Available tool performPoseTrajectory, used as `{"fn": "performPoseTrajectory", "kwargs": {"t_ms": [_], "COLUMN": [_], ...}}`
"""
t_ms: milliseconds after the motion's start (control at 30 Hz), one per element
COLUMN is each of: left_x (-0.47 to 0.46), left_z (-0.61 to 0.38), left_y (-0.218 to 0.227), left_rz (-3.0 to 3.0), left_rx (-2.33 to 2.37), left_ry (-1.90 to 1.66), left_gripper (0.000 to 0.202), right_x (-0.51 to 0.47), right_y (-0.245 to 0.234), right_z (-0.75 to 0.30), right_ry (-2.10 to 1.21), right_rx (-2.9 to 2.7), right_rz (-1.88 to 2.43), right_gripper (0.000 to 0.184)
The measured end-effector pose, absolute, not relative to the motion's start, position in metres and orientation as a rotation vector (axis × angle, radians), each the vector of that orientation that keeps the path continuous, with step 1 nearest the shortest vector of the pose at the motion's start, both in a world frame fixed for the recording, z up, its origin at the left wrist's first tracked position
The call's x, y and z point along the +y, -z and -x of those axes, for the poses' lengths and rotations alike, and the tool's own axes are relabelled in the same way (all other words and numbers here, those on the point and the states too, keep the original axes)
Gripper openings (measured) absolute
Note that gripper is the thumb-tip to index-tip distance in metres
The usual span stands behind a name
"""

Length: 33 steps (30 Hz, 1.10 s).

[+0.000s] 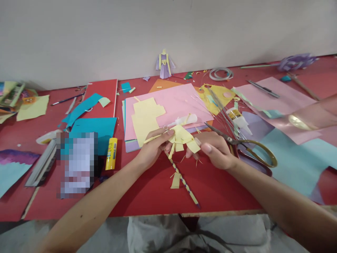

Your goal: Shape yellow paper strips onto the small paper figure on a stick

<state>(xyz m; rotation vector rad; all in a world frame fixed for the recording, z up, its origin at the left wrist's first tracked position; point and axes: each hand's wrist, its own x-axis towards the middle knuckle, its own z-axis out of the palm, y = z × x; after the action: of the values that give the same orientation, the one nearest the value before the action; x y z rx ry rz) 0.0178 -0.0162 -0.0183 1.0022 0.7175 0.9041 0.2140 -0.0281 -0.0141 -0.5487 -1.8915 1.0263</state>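
Observation:
Over the red table, my left hand (158,144) pinches the left side of a small yellow folded-paper piece (181,135) with flaps and thin strips hanging from it. My right hand (217,149) is at the piece's right side, its thumb and fingers closed on a pale yellow paper flap (193,144). Below the hands, a yellow paper-wrapped stick (186,186) with dark spots slants down toward the table's front edge; its upper end is hidden near my left hand. A small yellow paper scrap (175,180) lies beside it. Scissors (252,149) rest just right of my right hand.
A yellow glue stick (112,153) stands left of my left forearm. Pink sheets (171,95) and a cut yellow sheet (147,116) lie behind my hands. A white glue bottle (239,119) is at right. Another person's forearm (310,112) reaches in there. A paper doll (164,65) leans on the wall.

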Motion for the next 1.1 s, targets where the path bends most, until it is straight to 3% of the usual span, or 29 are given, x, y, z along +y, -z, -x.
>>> {"fn": "performPoseTrajectory", "kwargs": {"t_ms": [67, 233, 533, 700, 867, 1100], "left_x": [-0.016, -0.017, -0.015, -0.015, -0.015, -0.017], "left_z": [-0.017, -0.015, -0.016, -0.017, -0.017, -0.017], "left_y": [0.018, 0.019, 0.017, 0.019, 0.019, 0.019], "left_rz": [-0.973, -0.962, -1.001, -1.069, -1.045, -1.088], "left_rx": [0.702, 0.664, 0.695, 0.766, 0.765, 0.771], "left_ry": [-0.905, -0.881, -0.897, -0.899, -0.922, -0.916], "left_gripper": [0.034, 0.034, 0.036, 0.036, 0.035, 0.036], "right_x": [-0.028, -0.028, -0.029, -0.027, -0.030, -0.036], "right_y": [0.015, 0.013, 0.008, 0.009, 0.013, 0.025], "right_z": [-0.215, -0.213, -0.209, -0.208, -0.205, -0.206], "right_ry": [-1.055, -0.810, -0.444, -0.509, -0.409, -0.735], "right_rx": [-1.838, -1.915, -2.087, -2.036, -1.936, -1.743], "right_rz": [0.549, 0.650, 0.547, 0.444, 0.604, 0.720], "right_gripper": [0.052, 0.027, 0.017, 0.009, 0.023, 0.023]}}
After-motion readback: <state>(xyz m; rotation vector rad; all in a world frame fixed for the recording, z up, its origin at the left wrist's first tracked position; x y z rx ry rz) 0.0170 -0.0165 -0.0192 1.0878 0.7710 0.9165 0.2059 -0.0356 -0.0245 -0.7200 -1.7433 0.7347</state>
